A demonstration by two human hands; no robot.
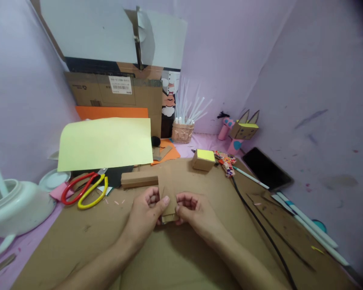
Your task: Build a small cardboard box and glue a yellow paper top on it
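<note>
Between my two hands is a folded strip of brown cardboard (168, 189), standing out away from me over the work sheet. My left hand (148, 207) grips its left side, thumb pressed on the top face. At the right edge, my right hand (193, 207) pinches the cardboard between thumb and fingers. The near end shows a folded, box-like edge. Just left of it lies a long folded cardboard bar (139, 180). Beyond, to the right, sits a small cardboard box (203, 160) with a yellow top.
Scissors (92, 189) with red and yellow handles and yellow paper (105, 143) lie left. A white teapot (18, 205) stands far left. Right are a flower-patterned glue gun (226, 161), its black cord (260, 221), a phone (268, 168) and white sticks (311, 225). A straw basket (183, 132) stands behind.
</note>
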